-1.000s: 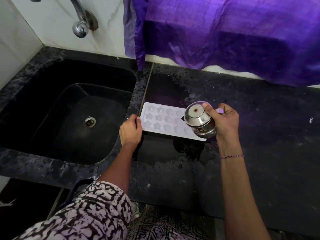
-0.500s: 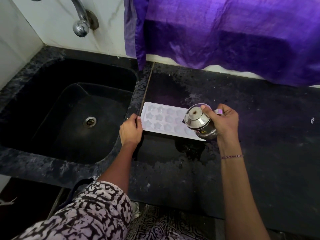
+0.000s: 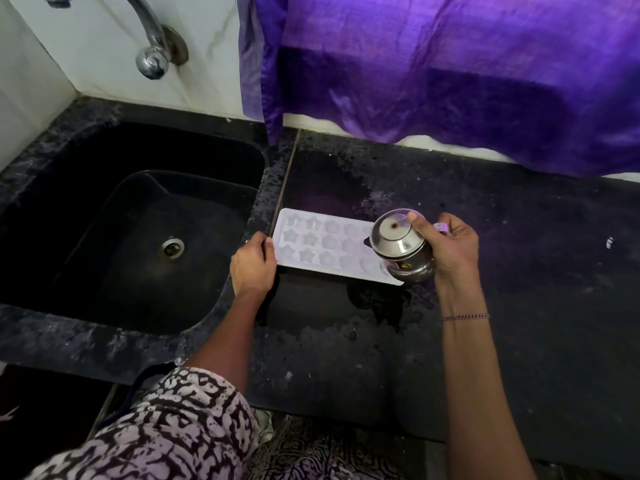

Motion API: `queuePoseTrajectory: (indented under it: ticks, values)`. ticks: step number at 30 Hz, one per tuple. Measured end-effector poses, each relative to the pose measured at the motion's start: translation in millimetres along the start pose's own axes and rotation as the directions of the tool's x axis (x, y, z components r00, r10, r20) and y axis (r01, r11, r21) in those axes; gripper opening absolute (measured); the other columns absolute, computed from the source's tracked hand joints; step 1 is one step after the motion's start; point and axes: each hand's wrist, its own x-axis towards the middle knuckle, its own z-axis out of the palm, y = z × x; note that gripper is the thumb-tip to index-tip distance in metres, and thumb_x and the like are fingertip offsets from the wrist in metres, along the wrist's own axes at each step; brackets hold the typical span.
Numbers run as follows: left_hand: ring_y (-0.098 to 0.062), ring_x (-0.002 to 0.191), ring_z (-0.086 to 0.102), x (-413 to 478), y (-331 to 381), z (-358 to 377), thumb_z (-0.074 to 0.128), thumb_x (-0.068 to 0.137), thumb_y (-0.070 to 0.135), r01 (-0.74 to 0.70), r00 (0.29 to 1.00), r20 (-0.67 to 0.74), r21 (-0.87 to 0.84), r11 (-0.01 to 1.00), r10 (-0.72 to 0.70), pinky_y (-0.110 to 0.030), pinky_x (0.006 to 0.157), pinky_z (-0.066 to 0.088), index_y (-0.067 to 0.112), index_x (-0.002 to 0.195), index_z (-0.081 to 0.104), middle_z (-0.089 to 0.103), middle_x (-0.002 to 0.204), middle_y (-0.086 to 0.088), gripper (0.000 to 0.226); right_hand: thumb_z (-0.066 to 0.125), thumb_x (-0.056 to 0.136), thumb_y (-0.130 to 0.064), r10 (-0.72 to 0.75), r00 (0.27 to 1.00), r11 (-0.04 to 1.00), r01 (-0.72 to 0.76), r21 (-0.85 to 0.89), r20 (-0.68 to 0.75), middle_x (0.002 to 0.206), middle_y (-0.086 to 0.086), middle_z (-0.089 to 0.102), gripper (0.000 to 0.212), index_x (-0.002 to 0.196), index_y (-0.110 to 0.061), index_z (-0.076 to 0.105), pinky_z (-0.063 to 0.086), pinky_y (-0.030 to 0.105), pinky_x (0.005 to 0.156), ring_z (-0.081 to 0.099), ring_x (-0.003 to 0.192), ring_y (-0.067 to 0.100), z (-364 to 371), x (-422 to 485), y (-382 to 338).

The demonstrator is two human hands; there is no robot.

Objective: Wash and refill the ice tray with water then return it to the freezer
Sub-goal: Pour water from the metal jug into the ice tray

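**Tray** (image 3: 322,244). White, with star and round cells. Flat on counter (image 3: 519,278), just right of sink (image 3: 266,188) rim, well apart from tap (image 3: 152,53). Long axis left to right, right end a little nearer the body.

**Left hand** (image 3: 252,263). At the tray's left short edge, fingers curled onto that edge, gripping and steadying it. Knuckles up, wrist over the strip between sink and tray.

**Right hand** (image 3: 453,247). Wrapped round the handle of a lidded steel jug (image 3: 398,249), thumb across the lid's rim. Jug held above the tray's right end, tipped leftward, spout over the cells there.

**Governing relation.** Spout at the right end; the other cells strung leftward from it along the long axis, toward the left hand. Judged: refill step in hand, with the pour needing to travel right to left down the rows. Right hand nearer the cells under the jug; left hand nearer the far-left cells, but taken up with holding. Spill risk judged highest at the near long edge, beside wet patches already on the counter.

**Hidden or unclear.**
- Tray's right end and its last cells: covered by the jug.
- Water stream: not discernible.
- Fill level of the cells: pale and glossy, hard to read.
- Jug's contents: shut off by the lid.
- Handle: mostly under the fingers.
- Freezer: out of view.
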Motion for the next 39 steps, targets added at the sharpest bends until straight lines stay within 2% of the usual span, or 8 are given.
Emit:
queuePoseTrajectory:
  ticks: [5,11,16,22,28,32,39]
  values:
    - [-0.035,0.076,0.059,-0.3,0.6,-0.1,0.043,0.097,0.021,-0.006,1.000,0.003,0.006,1.000,0.006,-0.031,0.062,0.032,0.006,0.090,0.057,0.064,0.081,-0.017,0.021,0.076,0.075,-0.009,0.019,1.000,1.000,-0.019,0.008,-0.016,0.039,-0.015,0.038,0.052,0.054,-0.020,0.029,0.034,0.013,0.041,0.035,0.040,-0.001,-8.8,0.6,-1.1]
    - [-0.036,0.076,0.057,-0.7,3.4,-1.3,0.043,0.097,0.021,0.005,1.000,0.006,0.019,1.000,-0.006,-0.032,0.061,0.030,0.005,0.089,0.056,0.063,0.080,-0.018,0.022,0.078,0.073,-0.011,0.030,0.999,1.000,-0.030,0.007,-0.034,0.042,-0.014,0.037,0.052,0.054,-0.021,0.031,0.033,0.015,0.043,0.034,0.044,0.003,-16.4,2.0,-0.2]
    - [-0.036,0.076,0.058,0.2,1.6,-0.2,0.043,0.097,0.021,-0.001,1.000,0.003,0.010,1.000,0.001,-0.032,0.062,0.031,0.005,0.089,0.056,0.064,0.080,-0.019,0.022,0.079,0.072,-0.011,-0.003,1.000,0.997,0.002,-0.076,-0.023,0.043,-0.012,0.036,0.052,0.053,-0.020,0.031,0.033,0.015,0.043,0.033,0.044,0.003,-16.5,1.9,-0.5]
    - [-0.037,0.078,0.059,0.3,-0.3,0.0,0.043,0.097,0.021,0.001,1.000,0.007,0.013,1.000,-0.001,-0.032,0.063,0.033,0.005,0.090,0.056,0.064,0.082,-0.019,0.022,0.079,0.072,-0.012,-0.031,0.999,0.983,0.028,-0.181,-0.015,0.055,0.000,0.037,0.051,0.054,-0.019,0.032,0.035,0.019,0.048,0.035,0.054,0.010,-17.6,1.1,0.2]
    - [-0.037,0.079,0.059,0.4,0.8,-0.1,0.043,0.097,0.021,0.003,1.000,0.010,0.017,1.000,-0.003,-0.032,0.063,0.034,0.006,0.090,0.056,0.064,0.083,-0.019,0.022,0.079,0.072,-0.013,-0.053,0.998,0.974,0.047,-0.221,-0.020,0.054,-0.001,0.037,0.051,0.053,-0.019,0.032,0.034,0.018,0.047,0.034,0.053,0.009,-18.4,0.7,-0.8]
    - [-0.035,0.078,0.059,0.2,1.2,-0.4,0.042,0.097,0.021,-0.003,1.000,0.008,0.018,1.000,0.003,-0.031,0.063,0.034,0.006,0.091,0.057,0.065,0.083,-0.018,0.022,0.079,0.071,-0.014,-0.058,0.998,0.970,0.053,-0.238,-0.016,0.056,0.002,0.037,0.050,0.054,-0.018,0.032,0.034,0.025,0.055,0.035,0.058,0.012,-19.3,1.9,-1.1]
    - [-0.035,0.077,0.059,-0.9,1.6,-1.2,0.043,0.097,0.020,-0.001,1.000,0.008,0.015,1.000,0.001,-0.031,0.063,0.032,0.006,0.091,0.057,0.065,0.082,-0.018,0.021,0.078,0.073,-0.012,-0.018,1.000,0.988,0.015,-0.157,-0.014,0.054,-0.002,0.036,0.051,0.054,-0.019,0.031,0.035,0.018,0.048,0.036,0.053,0.008,-22.9,4.5,-1.1]
